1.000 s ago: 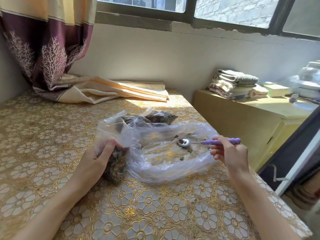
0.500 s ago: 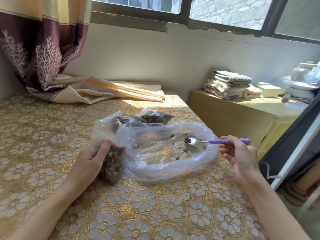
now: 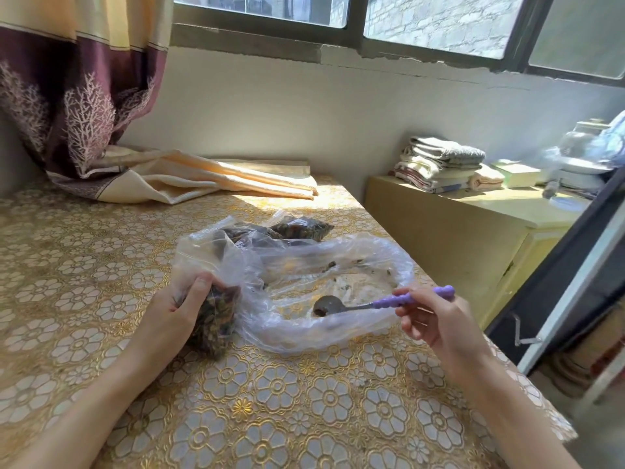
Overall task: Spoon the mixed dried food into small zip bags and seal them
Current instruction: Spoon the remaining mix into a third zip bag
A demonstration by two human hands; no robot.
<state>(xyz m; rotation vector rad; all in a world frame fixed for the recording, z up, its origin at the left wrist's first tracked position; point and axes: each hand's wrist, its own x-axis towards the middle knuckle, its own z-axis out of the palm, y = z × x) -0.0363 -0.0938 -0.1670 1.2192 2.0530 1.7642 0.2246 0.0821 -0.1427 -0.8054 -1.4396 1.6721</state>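
From the head view, I judge we are near the end: the big clear bag (image 3: 338,299) at frame centre looks nearly emptied, only scattered crumbs of dried mix on its floor, and at least 2 filled small bags (image 3: 301,229) lie just behind it, toward upper centre. I cannot tell whether those are sealed.

My left hand (image 3: 176,316), left of centre, is curled around the small zip bag (image 3: 216,319) in progress, packed dark with mix, its mouth held up against the big bag's rim.

My right hand (image 3: 436,319), right of centre, pinches the purple handle of the spoon (image 3: 372,304); the bowl sits inside the big bag, carrying a small scrap, apart from the small bag's mouth.

Left to do: tip this in, then seal.
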